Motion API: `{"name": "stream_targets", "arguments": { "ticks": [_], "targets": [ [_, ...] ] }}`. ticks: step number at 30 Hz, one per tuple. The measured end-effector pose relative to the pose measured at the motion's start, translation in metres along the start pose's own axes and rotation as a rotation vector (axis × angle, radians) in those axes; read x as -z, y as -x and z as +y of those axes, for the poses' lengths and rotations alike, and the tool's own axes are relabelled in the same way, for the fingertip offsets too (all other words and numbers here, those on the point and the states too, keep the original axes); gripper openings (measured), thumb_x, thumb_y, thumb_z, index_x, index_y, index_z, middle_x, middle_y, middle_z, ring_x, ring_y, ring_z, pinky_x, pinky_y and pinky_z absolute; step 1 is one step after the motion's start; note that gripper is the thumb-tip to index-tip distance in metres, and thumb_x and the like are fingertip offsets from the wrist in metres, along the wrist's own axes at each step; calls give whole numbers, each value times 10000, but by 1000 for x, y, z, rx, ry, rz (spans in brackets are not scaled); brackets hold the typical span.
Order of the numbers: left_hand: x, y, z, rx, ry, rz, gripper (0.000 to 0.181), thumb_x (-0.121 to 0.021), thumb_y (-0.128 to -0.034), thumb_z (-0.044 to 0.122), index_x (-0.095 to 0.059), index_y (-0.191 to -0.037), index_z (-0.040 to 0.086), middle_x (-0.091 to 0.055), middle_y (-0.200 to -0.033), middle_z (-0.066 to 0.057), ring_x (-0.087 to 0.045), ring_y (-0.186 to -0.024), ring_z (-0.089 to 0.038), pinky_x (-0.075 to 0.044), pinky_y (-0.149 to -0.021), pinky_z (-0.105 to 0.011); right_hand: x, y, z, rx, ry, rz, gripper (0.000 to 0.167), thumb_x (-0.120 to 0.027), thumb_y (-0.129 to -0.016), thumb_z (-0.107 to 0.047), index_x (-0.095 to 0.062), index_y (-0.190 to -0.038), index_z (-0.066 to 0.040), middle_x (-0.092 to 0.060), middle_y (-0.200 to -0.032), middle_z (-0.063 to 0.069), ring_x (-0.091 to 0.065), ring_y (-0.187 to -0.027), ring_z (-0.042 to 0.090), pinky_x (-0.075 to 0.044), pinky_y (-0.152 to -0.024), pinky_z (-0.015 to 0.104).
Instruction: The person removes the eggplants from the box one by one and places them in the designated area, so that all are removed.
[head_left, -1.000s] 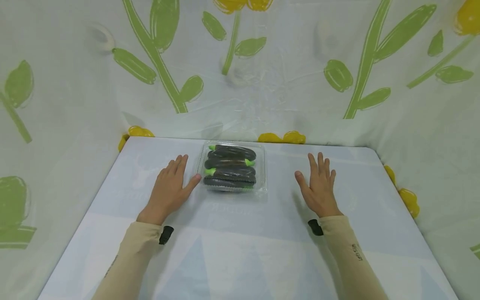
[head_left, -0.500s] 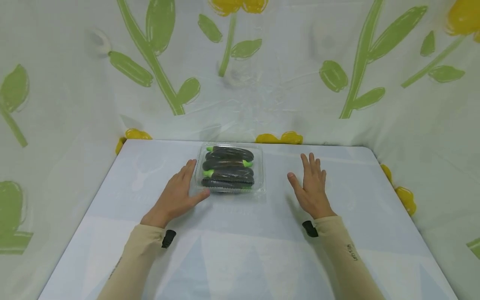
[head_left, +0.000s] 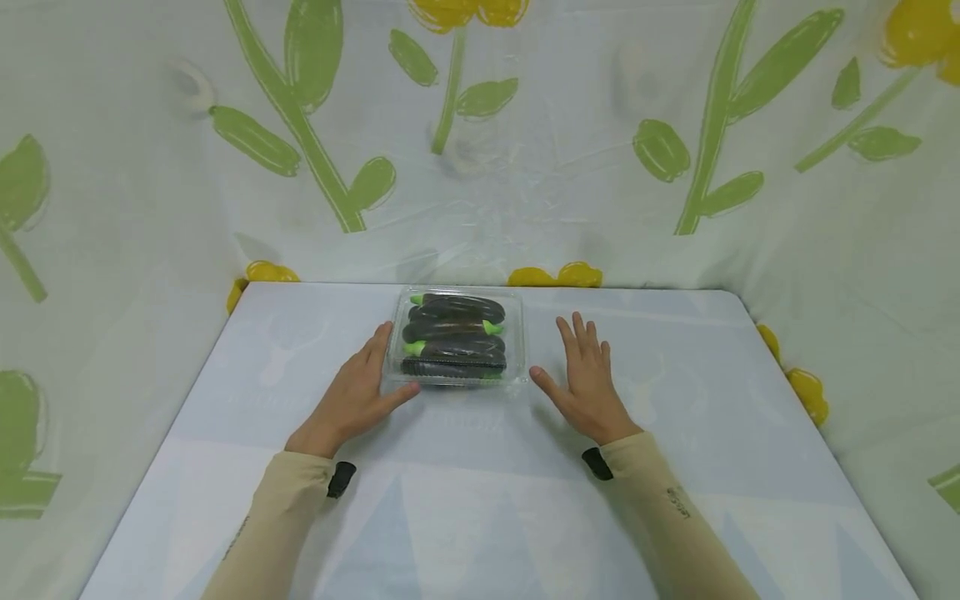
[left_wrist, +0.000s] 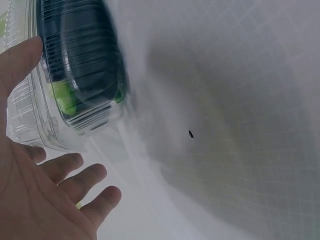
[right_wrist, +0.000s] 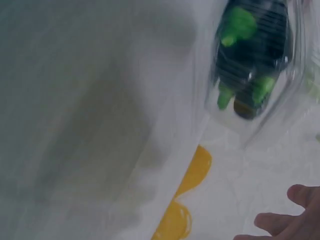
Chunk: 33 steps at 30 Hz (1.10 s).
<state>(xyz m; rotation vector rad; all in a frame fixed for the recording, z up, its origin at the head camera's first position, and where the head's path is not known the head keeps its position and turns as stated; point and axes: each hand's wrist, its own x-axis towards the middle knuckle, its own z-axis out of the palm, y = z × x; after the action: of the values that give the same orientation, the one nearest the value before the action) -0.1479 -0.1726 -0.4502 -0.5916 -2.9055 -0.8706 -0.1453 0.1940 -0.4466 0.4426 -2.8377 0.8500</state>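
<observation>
A clear plastic clamshell box (head_left: pixel 516 333) lies near the table's far edge, with several dark eggplants (head_left: pixel 453 331) with green stems inside. At its left side is my left hand (head_left: pixel 352 392), fingers along the side wall and thumb at the near left corner. In the left wrist view the thumb overlaps the box's rim (left_wrist: pixel 42 107), and the other fingers (left_wrist: pixel 82 182) spread beside its end; firm contact cannot be told. My right hand (head_left: pixel 585 383) hovers to the right of the box, fingers spread and holding nothing, its thumb close to the near right corner.
The white and pale blue table (head_left: pixel 465 517) stretches toward me. Behind and beside it hangs a white curtain (head_left: pixel 555 192) printed with green leaves and yellow flowers. Each wrist carries a small black device (head_left: pixel 342 479) below a beige sleeve (head_left: pixel 258 517).
My left hand has moved right and slightly nearer to me, up against the box's left side. The right hand has come left toward the box. The view has shifted slightly.
</observation>
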Motion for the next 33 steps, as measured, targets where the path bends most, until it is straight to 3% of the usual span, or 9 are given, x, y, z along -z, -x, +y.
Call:
{"name": "stream_targets", "arguments": {
  "ticks": [7,13,18,25,33],
  "targets": [
    [0,-2,1,5,25,2,1051,-684,-943,494,-50,-1616,-5,-165,-1663,-207,-239,-1509,-369,-248,-1208,-520,-22,-6,-21,44,16,-110,1078,-566,-891,-740,-17,-1649,-204,20,-1702,108,54,-1554,330,-6,-1212,626],
    [1,-2,1,-8,40,13,1039,-677,-949,498,-58,-1617,-3,-170,-1663,-203,-246,-1506,-368,-252,-1205,-526,-35,-10,-31,21,-19,-140,1184,-594,-853,-764,66,-1637,-171,30,-1703,83,74,-1556,267,-26,-1226,593],
    [-1,-3,0,-15,40,22,1034,-678,-947,504,-65,-1623,17,-175,-1665,-187,-268,-1497,-372,-270,-1194,-536,-39,-12,-32,35,-23,-111,1191,-664,-870,-673,62,-1631,-113,-19,-1699,118,-9,-1555,334,-79,-1225,595],
    [2,-2,1,-23,9,40,1019,-688,-944,507,-93,-1630,44,-201,-1660,-181,-303,-1480,-386,-290,-1178,-554,-43,-12,-31,71,-9,-50,1075,-699,-938,-499,2,-1624,-58,-114,-1678,190,-129,-1524,428,-151,-1204,627],
    [6,-3,4,-38,-23,65,1013,-708,-936,491,-122,-1627,39,-259,-1636,-201,-368,-1439,-411,-333,-1149,-569,-44,-13,-30,95,-14,-31,1077,-694,-933,-524,-8,-1626,-67,-133,-1674,193,-174,-1514,432,-179,-1205,608]
  ]
}}
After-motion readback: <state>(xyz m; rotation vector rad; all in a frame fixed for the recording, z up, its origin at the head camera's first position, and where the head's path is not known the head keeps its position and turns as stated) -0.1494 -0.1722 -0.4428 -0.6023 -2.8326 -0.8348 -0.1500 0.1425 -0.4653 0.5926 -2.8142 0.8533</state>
